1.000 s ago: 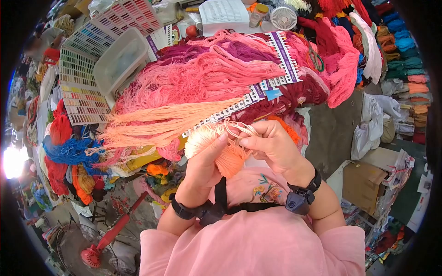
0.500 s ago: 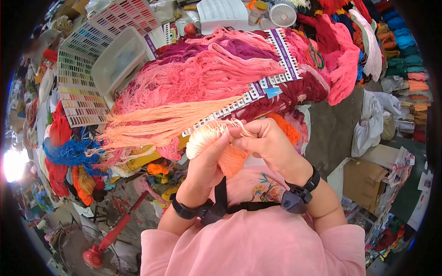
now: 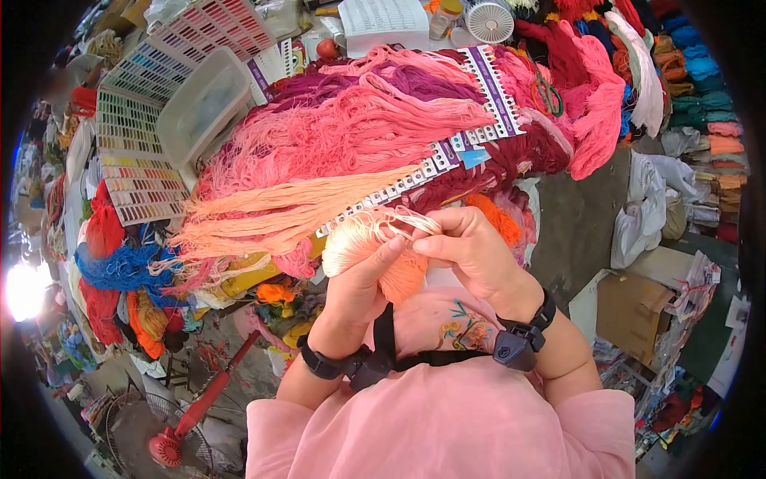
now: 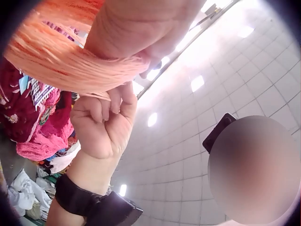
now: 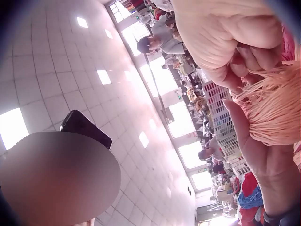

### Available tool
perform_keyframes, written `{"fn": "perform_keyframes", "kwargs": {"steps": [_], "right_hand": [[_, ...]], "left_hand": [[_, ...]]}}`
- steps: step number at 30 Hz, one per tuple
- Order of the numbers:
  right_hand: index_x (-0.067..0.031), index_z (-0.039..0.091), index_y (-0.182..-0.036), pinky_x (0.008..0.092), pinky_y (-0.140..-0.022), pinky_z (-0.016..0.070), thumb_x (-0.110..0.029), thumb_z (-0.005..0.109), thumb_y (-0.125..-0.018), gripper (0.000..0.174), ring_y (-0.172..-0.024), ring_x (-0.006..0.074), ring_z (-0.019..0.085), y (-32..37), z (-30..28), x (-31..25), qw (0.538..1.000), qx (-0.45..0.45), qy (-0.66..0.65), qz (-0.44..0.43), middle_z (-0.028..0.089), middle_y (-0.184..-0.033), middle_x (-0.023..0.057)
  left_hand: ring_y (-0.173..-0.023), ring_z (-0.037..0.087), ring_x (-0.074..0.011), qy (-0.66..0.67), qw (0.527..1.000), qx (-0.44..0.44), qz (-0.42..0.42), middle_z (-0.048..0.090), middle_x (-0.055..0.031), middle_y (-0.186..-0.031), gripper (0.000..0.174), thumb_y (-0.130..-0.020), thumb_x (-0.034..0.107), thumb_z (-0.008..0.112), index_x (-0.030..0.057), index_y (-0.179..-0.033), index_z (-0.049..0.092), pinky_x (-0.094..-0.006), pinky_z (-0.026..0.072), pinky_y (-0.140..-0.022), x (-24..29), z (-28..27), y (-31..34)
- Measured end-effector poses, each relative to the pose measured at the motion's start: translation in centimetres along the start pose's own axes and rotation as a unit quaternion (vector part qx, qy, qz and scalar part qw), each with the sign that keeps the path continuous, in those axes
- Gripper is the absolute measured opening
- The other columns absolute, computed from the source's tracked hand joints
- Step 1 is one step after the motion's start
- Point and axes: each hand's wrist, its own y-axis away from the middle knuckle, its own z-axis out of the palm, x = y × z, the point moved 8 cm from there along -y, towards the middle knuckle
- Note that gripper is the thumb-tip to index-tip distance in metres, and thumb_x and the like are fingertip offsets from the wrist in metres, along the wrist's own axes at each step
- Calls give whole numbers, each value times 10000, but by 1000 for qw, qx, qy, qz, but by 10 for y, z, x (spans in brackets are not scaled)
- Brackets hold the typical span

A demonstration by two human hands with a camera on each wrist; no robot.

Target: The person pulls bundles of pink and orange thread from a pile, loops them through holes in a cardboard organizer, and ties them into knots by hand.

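Observation:
A peach and pale-cream skein of thread [image 3: 351, 246] is held up in front of the chest. My left hand [image 3: 355, 291] grips it, the thumb lying over its near side. At the top of the skein, my right hand [image 3: 483, 254] pinches a few loose strands [image 3: 408, 215] between thumb and curled fingers. The two hands nearly meet there. In the right wrist view the skein [image 5: 277, 110] fans out beside the left thumb. Just beyond the hands runs a punched white thread card [image 3: 383, 191] with peach threads [image 3: 271, 209] hanging from it.
Heaped pink and magenta yarn [image 3: 343, 128] covers the table. At the left stand a colour chart [image 3: 140, 128] and a clear plastic bin [image 3: 203, 104]. A printed sheet [image 3: 383, 24], a jar [image 3: 444, 20] and a small white fan [image 3: 489, 22] lie at the back. A red floor fan [image 3: 165, 447] is lower left.
The right hand's fingers shift slightly at the top of the skein, and the strands they pinch change shape. The left hand keeps its grip. The head view moves a little.

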Motion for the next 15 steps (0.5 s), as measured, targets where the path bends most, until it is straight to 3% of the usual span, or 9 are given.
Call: {"fn": "perform_keyframes", "kwargs": {"steps": [2,4,6,7,8,10,11,12,15], "right_hand": [[-13,579,-754,163,-443,265,-59,540,-740,62,-499,11,357,2,-2,-5,1000,-13,-11,-18,473,-602,-51],[-14,556,-775,168,-466,304,-56,536,-741,58,-544,15,410,11,0,1,980,-71,-158,94,507,-653,-23],[-9,546,-788,173,-474,319,-54,530,-744,65,-560,17,427,17,-6,4,966,-113,-185,140,519,-669,-9],[-4,536,-802,177,-481,335,-51,524,-747,73,-576,18,444,23,-3,8,946,-159,-213,186,530,-686,4],[-4,536,-802,177,-481,335,-51,524,-747,73,-576,18,444,26,-7,4,946,-155,-214,190,530,-686,4],[-2,541,-761,187,-495,353,-43,516,-752,49,-591,26,451,23,-32,-22,973,-85,194,94,522,-672,6],[9,540,-723,193,-507,362,-35,521,-746,53,-591,28,446,21,-51,-38,903,-53,419,73,521,-665,4],[9,540,-723,193,-507,362,-35,521,-746,53,-591,28,446,20,-58,-43,903,-54,419,74,521,-665,4],[18,541,-710,215,-466,367,-19,530,-725,41,-562,70,448,9,-62,-79,979,-139,139,-51,518,-802,69]], "left_hand": [[-868,523,-157,-8,999,-26,-27,537,-85,-937,240,-815,118,480,-21,-1010,491,-273,413,-772,-5,-8,0],[-841,526,-147,-14,997,-55,-56,539,-74,-915,237,-815,117,478,-19,-1008,492,-259,415,-749,-7,-9,-2],[-766,523,-122,31,981,-182,59,546,-57,-848,237,-813,127,482,-10,-1005,497,-229,412,-687,10,8,0],[-695,502,-107,-69,987,-124,-76,539,-44,-754,210,-803,112,482,-8,-970,523,-219,405,-624,11,25,3],[-695,502,-107,-64,987,-122,-80,539,-44,-754,210,-803,112,482,-8,-970,523,-219,405,-624,10,24,-6],[-646,472,-95,-276,928,-162,-191,505,-30,-665,136,-788,81,480,-8,-861,552,-214,393,-592,-13,21,-20],[-596,460,-82,-236,936,-183,-188,500,-27,-656,95,-776,54,474,4,-743,547,-197,386,-537,-7,16,-28],[-517,446,-65,-119,957,-222,-143,495,-20,-640,122,-769,52,480,30,-651,501,-176,364,-455,-3,17,-36],[-463,420,-45,-78,987,115,-77,472,-11,-613,111,-805,98,429,15,-742,466,-171,349,-406,19,-55,-47]]}}
